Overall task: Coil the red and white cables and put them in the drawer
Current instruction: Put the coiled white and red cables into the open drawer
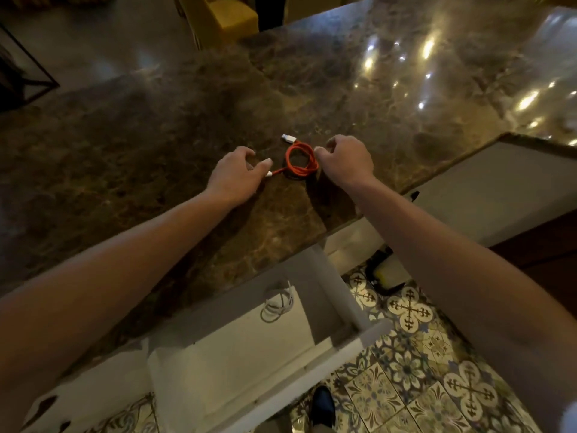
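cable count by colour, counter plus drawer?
Red: 1, the red cable coiled on the counter, between the left hand and right hand.
White: 1, the white cable coiled in the open drawer.
Total: 2

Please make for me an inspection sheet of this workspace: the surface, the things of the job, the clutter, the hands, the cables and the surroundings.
Surface: dark marble counter, glossy, with light reflections at far right.
Job's things: red cable coiled on the counter; white cable coiled inside the open drawer.
Clutter: nothing seen on the counter.
Grippers: left hand pinches the red cable's white plug end; right hand is at the coil's right edge, contact unclear.
Cables: red coil's other white plug sticks out at the far side.
Surroundings: patterned floor tiles, yellow chair beyond the counter.
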